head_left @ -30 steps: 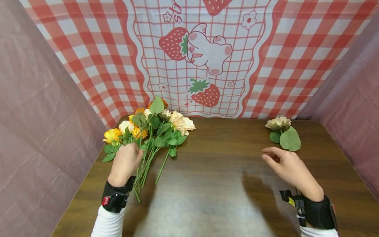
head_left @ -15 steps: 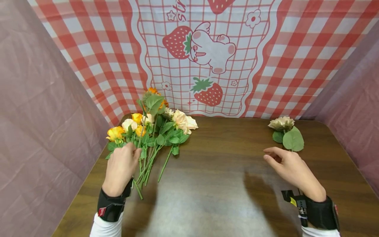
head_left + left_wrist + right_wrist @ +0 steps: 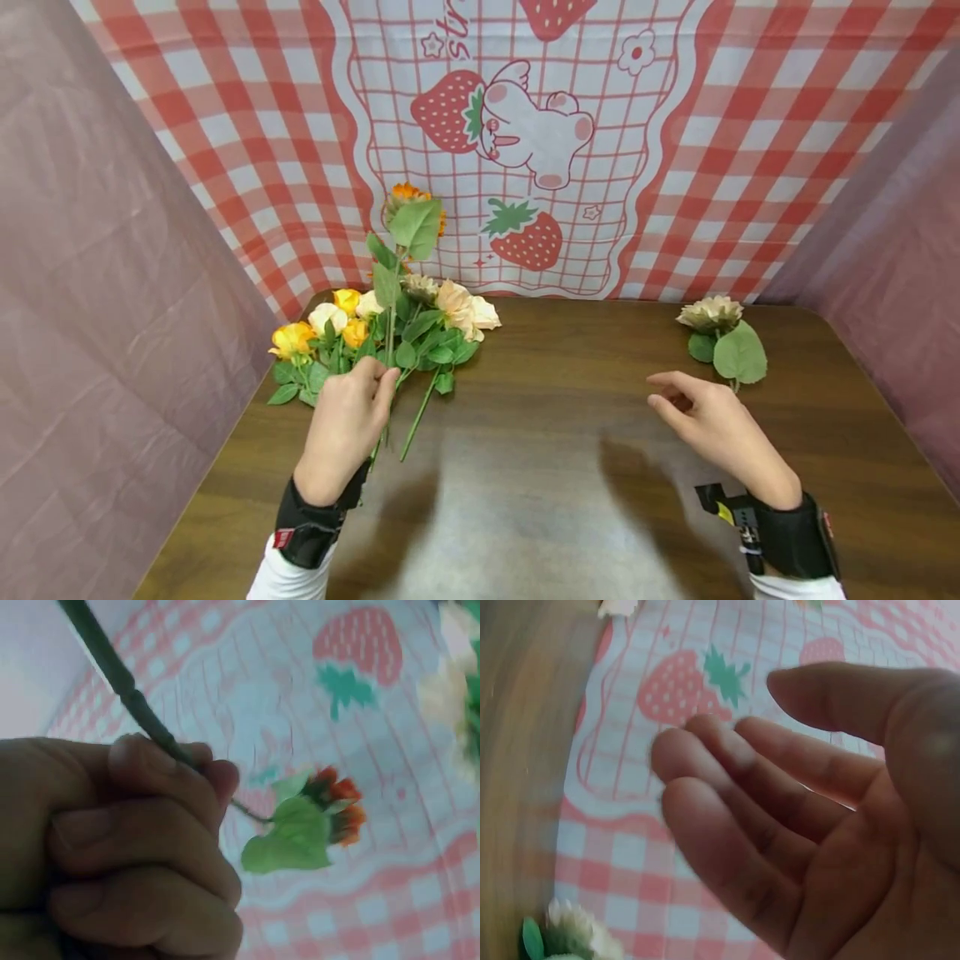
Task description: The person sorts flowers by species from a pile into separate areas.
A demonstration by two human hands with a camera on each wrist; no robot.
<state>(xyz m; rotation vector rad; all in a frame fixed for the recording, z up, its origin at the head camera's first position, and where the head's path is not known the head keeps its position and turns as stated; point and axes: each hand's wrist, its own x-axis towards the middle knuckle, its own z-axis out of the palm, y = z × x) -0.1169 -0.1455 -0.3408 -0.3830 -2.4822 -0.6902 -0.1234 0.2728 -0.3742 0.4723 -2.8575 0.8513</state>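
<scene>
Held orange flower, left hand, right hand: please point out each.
Held orange flower (image 3: 348, 820): left wrist view, on its petals.
Left hand (image 3: 347, 425): head view, on its back.
Right hand (image 3: 855, 851): right wrist view, on its palm.

Perhaps a studio booth: table (image 3: 540, 433), strawberry-print backdrop (image 3: 510, 158).

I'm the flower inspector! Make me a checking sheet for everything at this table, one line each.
Surface: brown wood-grain table, shiny toward the front.
Flowers: yellow and cream roses heaped at left; one orange flower held up; one ruffled cream flower at right.
Clutter: nothing seen.
Left grip: pinches the orange flower's stem.
Right grip: fingers loosely curved, holding nothing.
Cables: nothing seen.
Surroundings: red-and-white strawberry cloth behind, pinkish curtains both sides.
</scene>
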